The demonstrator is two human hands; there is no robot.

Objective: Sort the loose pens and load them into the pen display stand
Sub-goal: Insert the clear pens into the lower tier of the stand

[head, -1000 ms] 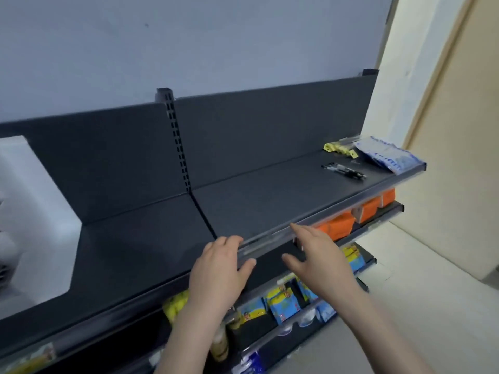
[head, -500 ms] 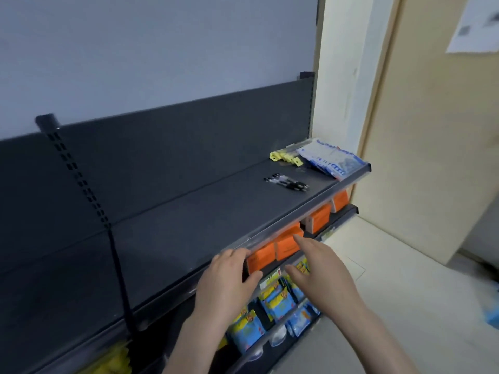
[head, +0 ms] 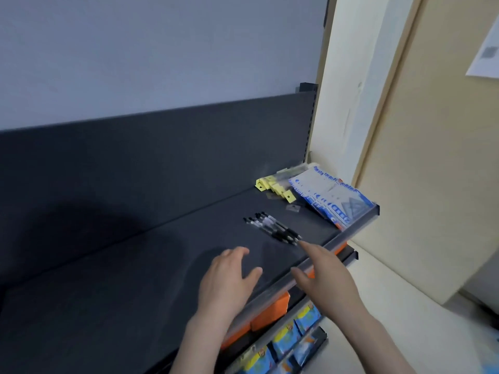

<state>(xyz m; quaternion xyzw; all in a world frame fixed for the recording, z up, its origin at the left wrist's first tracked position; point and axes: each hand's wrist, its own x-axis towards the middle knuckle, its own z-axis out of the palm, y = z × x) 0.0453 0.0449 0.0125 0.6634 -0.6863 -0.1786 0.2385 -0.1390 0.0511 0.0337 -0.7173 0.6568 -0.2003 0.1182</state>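
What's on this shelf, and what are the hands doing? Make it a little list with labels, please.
Pens: small black-and-clear bunch lying on the dark shelf
Left hand: open, over the shelf, holding nothing
Right hand: open, fingers stretched to the pens' near end; touching unclear
Behind pens: yellow tags, blue packs
Below: orange boxes
Pen stand: not in view

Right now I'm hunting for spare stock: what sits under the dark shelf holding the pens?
Orange boxes show just beneath the shelf's front edge, with blue-and-yellow packets on a lower tier. The shelf itself and the left forearm cover everything further back.
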